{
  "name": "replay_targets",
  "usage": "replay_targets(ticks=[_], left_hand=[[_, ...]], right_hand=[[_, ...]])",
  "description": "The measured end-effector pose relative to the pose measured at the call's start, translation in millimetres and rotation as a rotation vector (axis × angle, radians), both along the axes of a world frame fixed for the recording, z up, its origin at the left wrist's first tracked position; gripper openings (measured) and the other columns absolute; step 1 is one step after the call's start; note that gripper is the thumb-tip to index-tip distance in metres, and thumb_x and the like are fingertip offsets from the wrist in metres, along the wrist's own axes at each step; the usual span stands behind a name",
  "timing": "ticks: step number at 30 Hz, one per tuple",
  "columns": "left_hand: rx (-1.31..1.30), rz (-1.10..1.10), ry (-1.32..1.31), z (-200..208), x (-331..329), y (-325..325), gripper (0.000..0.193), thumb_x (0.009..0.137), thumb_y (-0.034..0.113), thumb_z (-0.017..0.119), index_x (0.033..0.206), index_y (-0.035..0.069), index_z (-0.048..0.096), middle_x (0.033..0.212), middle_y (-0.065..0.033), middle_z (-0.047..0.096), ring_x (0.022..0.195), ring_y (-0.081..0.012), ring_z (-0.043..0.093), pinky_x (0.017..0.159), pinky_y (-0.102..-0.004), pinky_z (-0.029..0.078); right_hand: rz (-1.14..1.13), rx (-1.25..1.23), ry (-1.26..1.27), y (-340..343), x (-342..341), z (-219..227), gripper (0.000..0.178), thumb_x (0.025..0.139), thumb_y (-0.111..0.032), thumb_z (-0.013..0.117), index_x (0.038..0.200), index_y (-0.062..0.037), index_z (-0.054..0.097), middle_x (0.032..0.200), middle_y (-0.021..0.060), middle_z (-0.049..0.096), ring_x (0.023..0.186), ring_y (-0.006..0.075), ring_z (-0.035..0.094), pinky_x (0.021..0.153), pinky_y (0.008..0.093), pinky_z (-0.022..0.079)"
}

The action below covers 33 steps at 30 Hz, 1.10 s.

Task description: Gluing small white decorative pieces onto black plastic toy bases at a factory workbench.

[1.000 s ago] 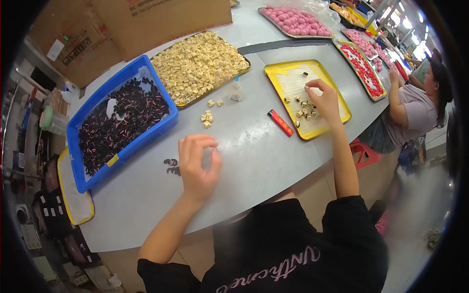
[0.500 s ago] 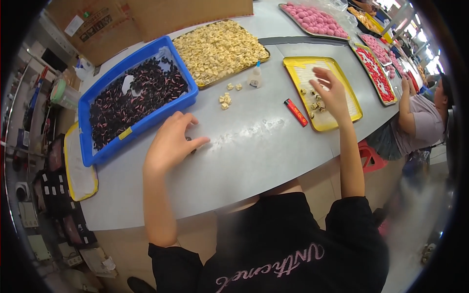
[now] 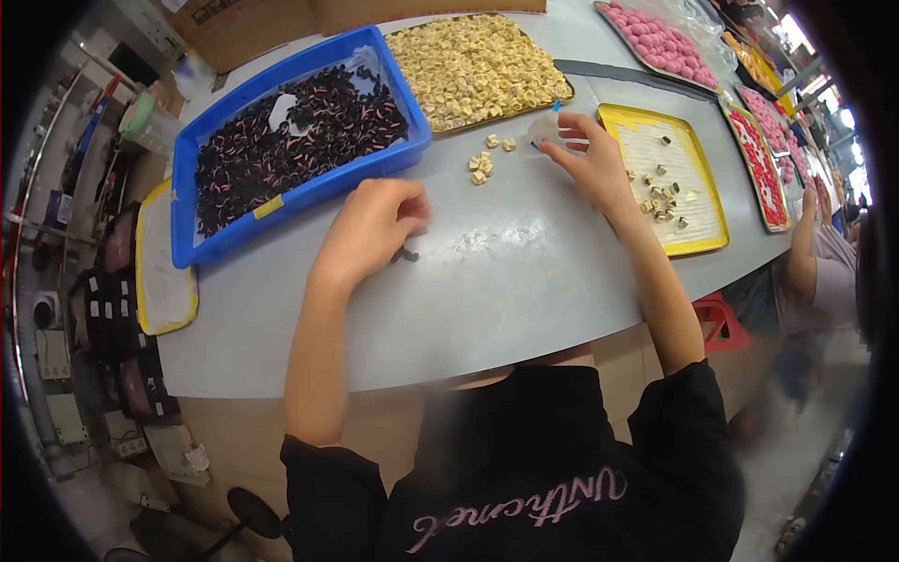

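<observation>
My right hand (image 3: 596, 167) has its fingers and thumb round a small clear squeeze bottle (image 3: 543, 129) with a blue tip, which leans slightly on the table. My left hand (image 3: 373, 225) is over the table by the blue tub (image 3: 302, 195); its fingers curl in toward the thumb, slightly blurred, and what they hold, if anything, cannot be seen. Small dark pieces (image 3: 405, 254) lie just beneath it. Between the hands is a little pile of cream-coloured pieces (image 3: 479, 170). Several small dark-and-cream pieces (image 3: 663, 203) rest in a yellow-rimmed tray (image 3: 714, 192) beside my right forearm.
The blue tub holds many black and pink curved bits. Behind it are a tray heaped with cream pieces (image 3: 476, 70) and a cardboard box (image 3: 253, 28). Trays of pink balls (image 3: 655, 42) and red pieces (image 3: 757, 159) stand at the far right, near another person (image 3: 824, 267).
My right hand has moved left from above the yellow-rimmed tray and taken hold of the bottle. My left hand's fingers have curled in. The view has shifted; the red tube is now hidden.
</observation>
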<state>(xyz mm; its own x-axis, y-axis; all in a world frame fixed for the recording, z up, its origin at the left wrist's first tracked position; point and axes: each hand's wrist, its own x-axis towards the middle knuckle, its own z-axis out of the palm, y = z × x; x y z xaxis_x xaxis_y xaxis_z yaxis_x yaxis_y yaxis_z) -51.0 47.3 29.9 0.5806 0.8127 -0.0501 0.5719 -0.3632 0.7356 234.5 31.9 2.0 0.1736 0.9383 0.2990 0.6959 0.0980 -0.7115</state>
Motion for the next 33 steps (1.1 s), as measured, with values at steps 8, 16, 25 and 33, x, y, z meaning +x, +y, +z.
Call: replay_targets(ticks=[8,16,25,33], left_hand=[[0.221,-0.075,0.008,1,-11,1,0.015,0.067,0.004,0.067,0.075,-0.003,0.057,0.071,-0.0139,0.058,0.066,-0.0255,0.057,0.061,-0.0335,0.045],[0.174,-0.005,0.073,10,2,-4,0.012,0.067,-0.001,0.065,0.074,-0.002,0.055,0.073,-0.0137,0.056,0.071,-0.0285,0.056,0.064,-0.0346,0.044],[0.041,0.096,-0.265,3,36,-17,0.01,0.07,-0.002,0.065,0.078,-0.002,0.058,0.08,-0.0081,0.055,0.075,-0.0173,0.058,0.068,-0.0263,0.048],[-0.163,0.082,-0.653,-26,64,-43,0.017,0.075,-0.003,0.064,0.091,0.002,0.067,0.087,-0.0058,0.06,0.082,-0.0121,0.058,0.073,-0.0217,0.048]], right_hand=[[0.016,-0.091,0.156,4,-2,0,0.037,0.077,-0.02,0.068,0.104,0.001,0.055,0.09,0.011,0.063,0.085,0.0164,0.06,0.076,0.0271,0.047],[0.018,0.017,0.174,7,-3,-6,0.033,0.079,-0.019,0.066,0.101,0.0018,0.054,0.086,0.0088,0.062,0.083,0.0148,0.06,0.076,0.0262,0.046],[0.115,0.145,0.385,1,-2,-9,0.03,0.085,-0.015,0.058,0.107,0.0022,0.047,0.095,0.0063,0.057,0.088,0.0116,0.056,0.084,0.0263,0.043],[0.477,-0.181,1.055,-18,-20,10,0.039,0.092,-0.024,0.047,0.122,0.0008,0.042,0.104,0.0082,0.055,0.089,0.0164,0.057,0.077,0.0289,0.045]])
